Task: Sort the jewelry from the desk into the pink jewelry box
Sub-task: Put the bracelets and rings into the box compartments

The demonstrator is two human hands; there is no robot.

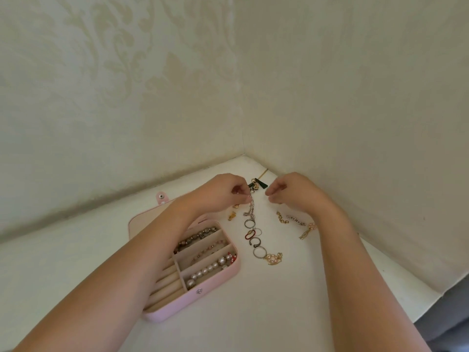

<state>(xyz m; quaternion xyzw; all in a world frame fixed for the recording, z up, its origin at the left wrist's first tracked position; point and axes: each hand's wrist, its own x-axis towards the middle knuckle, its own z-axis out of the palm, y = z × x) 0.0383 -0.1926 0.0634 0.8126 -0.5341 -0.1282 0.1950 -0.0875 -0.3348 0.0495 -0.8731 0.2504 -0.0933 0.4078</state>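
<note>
**A:** From the left, then. Our pink jewelry box (193,298) lies open on the desk (253,321). A pearl bracelet (210,269) fills its nearest long slot, and what we can see of the ring rolls (168,282) is bare.

**B:** Our left hand (220,191), over the box's far corner, pinches the top of the silver chain (251,208) between thumb and fingertip. The chain hangs down towards the row of rings (253,237). We cannot tell whether its tail touches the desk.

**A:** We'd best lift it straight up until the tail is clear. Swung sideways, it could snag a ring, we judge.

**B:** Our right hand (289,191) is just right of the chain, fingers curled, thumb near forefinger. Whether it holds anything we cannot tell.

**A:** If it's free, let it take the hanging end. Then we can lay the chain stretched out in a long slot, not heaped.

**B:** The gold earrings (280,217) farther right can come after.
</note>
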